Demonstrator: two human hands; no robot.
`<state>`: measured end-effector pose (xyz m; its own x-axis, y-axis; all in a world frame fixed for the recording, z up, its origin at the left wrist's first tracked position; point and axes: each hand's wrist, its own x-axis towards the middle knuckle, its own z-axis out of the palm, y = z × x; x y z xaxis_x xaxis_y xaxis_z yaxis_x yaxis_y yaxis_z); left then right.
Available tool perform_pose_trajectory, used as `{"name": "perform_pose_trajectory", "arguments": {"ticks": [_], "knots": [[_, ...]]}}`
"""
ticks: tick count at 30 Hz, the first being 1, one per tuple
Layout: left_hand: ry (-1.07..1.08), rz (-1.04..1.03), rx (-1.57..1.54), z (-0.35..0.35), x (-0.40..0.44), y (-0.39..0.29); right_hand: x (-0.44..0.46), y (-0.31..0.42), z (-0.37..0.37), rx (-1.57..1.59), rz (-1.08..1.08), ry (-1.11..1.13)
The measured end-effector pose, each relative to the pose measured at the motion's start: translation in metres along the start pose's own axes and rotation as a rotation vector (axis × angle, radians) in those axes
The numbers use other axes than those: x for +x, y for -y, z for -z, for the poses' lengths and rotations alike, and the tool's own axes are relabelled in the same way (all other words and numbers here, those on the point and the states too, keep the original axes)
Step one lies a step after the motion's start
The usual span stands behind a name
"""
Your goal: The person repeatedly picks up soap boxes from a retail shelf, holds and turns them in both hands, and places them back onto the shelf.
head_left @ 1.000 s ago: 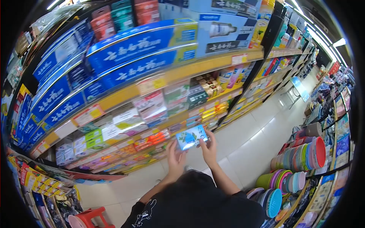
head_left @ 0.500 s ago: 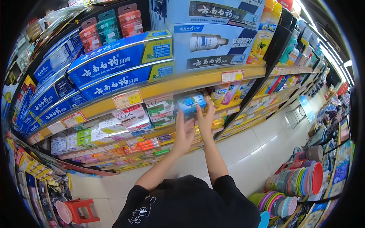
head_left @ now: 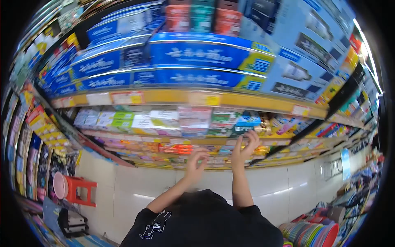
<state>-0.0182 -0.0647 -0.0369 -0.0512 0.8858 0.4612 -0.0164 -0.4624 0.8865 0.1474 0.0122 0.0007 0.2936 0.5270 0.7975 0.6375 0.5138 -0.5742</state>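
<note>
My right hand (head_left: 244, 149) is raised just in front of the lower shelf, its fingers apart and nothing in them. Right above its fingertips a blue soap box (head_left: 248, 120) sits on top of a dark green box (head_left: 240, 131) on that shelf. Lower and to the left, my left hand (head_left: 196, 163) hangs in the air, empty, with loosely bent fingers and the thumb apart. Behind it are a pinkish-white box (head_left: 194, 121) and a green-and-white soap box (head_left: 222, 122), in the same row. Motion blurs the print on most packs.
Blue toothpaste cartons (head_left: 201, 55) fill the upper shelf, beside large light-blue cartons (head_left: 294, 74). A yellow shelf edge (head_left: 164, 97) with price tags runs across. A red stool (head_left: 81, 190) stands on the floor at left; stacked colourful basins (head_left: 308, 234) are at lower right.
Both hands have come away from the blue soap box, back and down from the shelf. The box stays on the shelf. My view has turned, and the upper cartons appear farther right.
</note>
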Motion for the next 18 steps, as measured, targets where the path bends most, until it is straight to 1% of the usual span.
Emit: {"name": "perform_pose_trajectory", "arguments": {"ticks": [1, 3, 5, 7, 8, 10, 11, 13, 16, 18], "knots": [[-0.085, -0.018, -0.003, 0.018, -0.002, -0.002, -0.015, 0.011, -0.005, 0.038, 0.058, 0.078], [-0.238, -0.068, 0.035, 0.059, -0.004, -0.004, -0.045, 0.045, -0.023, 0.223, 0.086, 0.325], [-0.367, -0.119, 0.122, 0.111, -0.007, 0.000, -0.072, 0.085, -0.052, 0.516, -0.022, 0.579], [-0.481, -0.116, 0.135, 0.159, -0.008, -0.001, -0.082, 0.128, -0.078, 0.600, 0.035, 0.800], [-0.535, -0.116, 0.139, 0.182, -0.006, -0.003, -0.086, 0.145, -0.094, 0.589, 0.082, 0.838], [-0.555, -0.123, 0.168, 0.222, 0.002, -0.020, -0.091, 0.178, -0.126, 0.561, 0.179, 0.907], [-0.564, -0.129, 0.182, 0.241, 0.008, -0.028, -0.091, 0.193, -0.144, 0.530, 0.200, 0.882], [-0.514, -0.078, 0.297, 0.279, 0.021, -0.034, -0.088, 0.218, -0.181, 0.461, 0.245, 0.832], [-0.434, -0.046, 0.413, 0.322, 0.045, -0.041, -0.071, 0.258, -0.223, 0.281, 0.370, 0.580], [-0.391, -0.025, 0.430, 0.343, 0.059, -0.037, -0.065, 0.271, -0.251, 0.012, 0.252, 0.747]]}}
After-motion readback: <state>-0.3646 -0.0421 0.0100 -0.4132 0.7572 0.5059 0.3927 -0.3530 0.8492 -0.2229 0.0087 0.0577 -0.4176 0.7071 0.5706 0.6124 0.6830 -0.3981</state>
